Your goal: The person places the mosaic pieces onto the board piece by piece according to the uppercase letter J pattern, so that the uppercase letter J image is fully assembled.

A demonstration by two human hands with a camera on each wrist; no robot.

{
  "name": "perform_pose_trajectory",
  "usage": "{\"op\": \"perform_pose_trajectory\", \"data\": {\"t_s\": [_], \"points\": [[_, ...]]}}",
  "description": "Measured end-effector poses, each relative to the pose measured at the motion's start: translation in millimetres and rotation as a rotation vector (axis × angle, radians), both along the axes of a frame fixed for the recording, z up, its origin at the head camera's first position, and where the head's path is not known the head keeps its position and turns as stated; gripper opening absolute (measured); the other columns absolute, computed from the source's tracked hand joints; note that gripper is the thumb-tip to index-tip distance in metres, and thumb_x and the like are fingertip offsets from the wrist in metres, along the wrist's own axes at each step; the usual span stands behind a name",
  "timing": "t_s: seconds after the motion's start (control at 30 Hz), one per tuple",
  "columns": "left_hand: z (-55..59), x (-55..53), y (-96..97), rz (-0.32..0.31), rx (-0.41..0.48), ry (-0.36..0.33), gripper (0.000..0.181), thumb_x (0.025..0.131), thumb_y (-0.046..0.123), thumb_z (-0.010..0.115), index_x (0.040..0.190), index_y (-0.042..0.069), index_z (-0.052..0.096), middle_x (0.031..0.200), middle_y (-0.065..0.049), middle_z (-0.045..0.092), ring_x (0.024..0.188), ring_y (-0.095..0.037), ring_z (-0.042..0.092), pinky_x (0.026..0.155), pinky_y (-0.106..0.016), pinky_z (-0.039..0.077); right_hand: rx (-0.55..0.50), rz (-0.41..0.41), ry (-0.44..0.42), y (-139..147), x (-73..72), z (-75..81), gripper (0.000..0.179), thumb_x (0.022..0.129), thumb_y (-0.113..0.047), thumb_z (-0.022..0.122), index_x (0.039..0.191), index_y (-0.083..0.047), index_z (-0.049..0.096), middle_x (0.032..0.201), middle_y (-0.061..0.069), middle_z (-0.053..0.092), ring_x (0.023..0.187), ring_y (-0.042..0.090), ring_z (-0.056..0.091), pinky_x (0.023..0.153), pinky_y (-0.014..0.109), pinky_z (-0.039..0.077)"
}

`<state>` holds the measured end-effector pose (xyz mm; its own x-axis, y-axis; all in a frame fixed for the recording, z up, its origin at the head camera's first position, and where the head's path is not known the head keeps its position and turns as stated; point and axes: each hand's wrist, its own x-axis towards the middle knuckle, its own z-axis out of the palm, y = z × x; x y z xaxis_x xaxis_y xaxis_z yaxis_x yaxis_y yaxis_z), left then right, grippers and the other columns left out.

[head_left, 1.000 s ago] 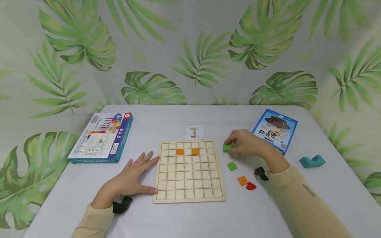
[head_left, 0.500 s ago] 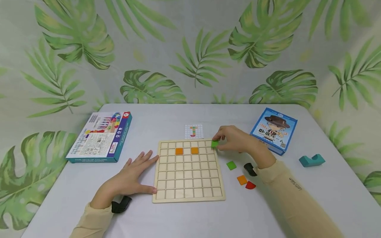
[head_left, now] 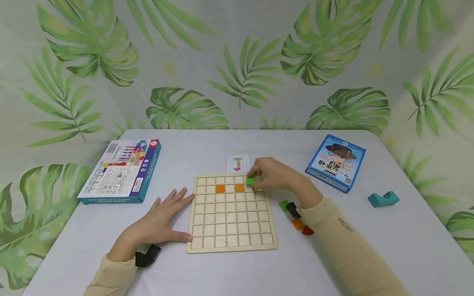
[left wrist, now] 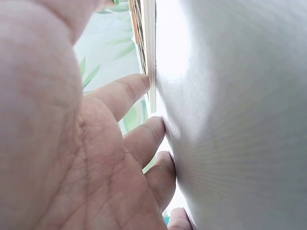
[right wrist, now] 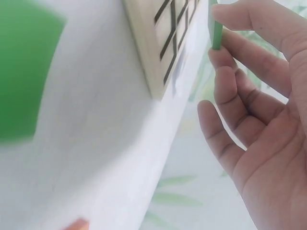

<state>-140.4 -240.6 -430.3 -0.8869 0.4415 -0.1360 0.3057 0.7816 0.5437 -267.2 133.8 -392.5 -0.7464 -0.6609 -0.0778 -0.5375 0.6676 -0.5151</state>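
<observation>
Between thumb and fingers my right hand (head_left: pixel 274 174) pinches a green square tile (head_left: pixel 250 181) above the upper right of the wooden grid board (head_left: pixel 226 246). The right wrist view shows this green tile (right wrist: pixel 216 28) edge-on, raised off the board's corner. My left hand (head_left: pixel 157 224) lies beside the board with fingers spread; its thumb and index fingertip touch the left edge. Two orange square tiles, a left one (head_left: pixel 220 188) and a right one (head_left: pixel 239 187), sit in the second row with one bare cell between them.
Right of the board lie a green tile (head_left: pixel 283 205), an orange tile (head_left: pixel 298 223) and a red quarter-round piece (head_left: pixel 307 230). A pattern card (head_left: pixel 238 163) is behind the board. Boxes stand left (head_left: pixel 118 172) and right (head_left: pixel 336 162); a teal block (head_left: pixel 383 199) is far right.
My right hand has carried the green tile leftward from the table beside the board to above its upper right cells. My left hand has kept its place at the board's edge.
</observation>
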Motion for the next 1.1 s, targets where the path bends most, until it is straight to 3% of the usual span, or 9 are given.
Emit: {"op": "perform_pose_trajectory", "data": {"t_s": [0.67, 0.87, 1.1], "points": [[-2.8, -1.0, -0.2, -0.001, 0.013, -0.009, 0.115, 0.076, 0.064, 0.09, 0.169, 0.024, 0.036, 0.18, -0.014, 0.021, 0.166, -0.049, 0.011, 0.125, -0.082, 0.003, -0.03, 0.11, 0.003, -36, 0.5, -2.5, 0.02, 0.091, -0.011, 0.083, 0.11, -0.008, 0.084, 0.102, 0.004, 0.073, 0.087, 0.012, 0.061, 0.079, 0.024, 0.054], [-1.6, -0.9, -0.3, -0.002, 0.011, -0.016, 0.115, 0.076, 0.065, 0.089, 0.17, 0.025, 0.036, 0.18, -0.014, 0.021, 0.167, -0.049, 0.011, 0.126, -0.081, 0.002, -0.012, 0.156, 0.046, -44, 0.0, -5.3, 0.021, 0.092, -0.011, 0.082, 0.112, -0.006, 0.084, 0.101, 0.005, 0.074, 0.088, 0.014, 0.062, 0.086, 0.025, 0.055], [-0.1, 0.3, -0.2, -0.001, 0.005, -0.013, 0.115, 0.076, 0.064, 0.09, 0.169, 0.023, 0.036, 0.18, -0.015, 0.021, 0.166, -0.049, 0.012, 0.125, -0.082, 0.003, -0.002, 0.162, -0.011, -52, -1.4, -7.1, 0.025, 0.093, -0.01, 0.082, 0.117, -0.005, 0.082, 0.109, 0.005, 0.076, 0.088, 0.01, 0.064, 0.082, 0.024, 0.057]]}}
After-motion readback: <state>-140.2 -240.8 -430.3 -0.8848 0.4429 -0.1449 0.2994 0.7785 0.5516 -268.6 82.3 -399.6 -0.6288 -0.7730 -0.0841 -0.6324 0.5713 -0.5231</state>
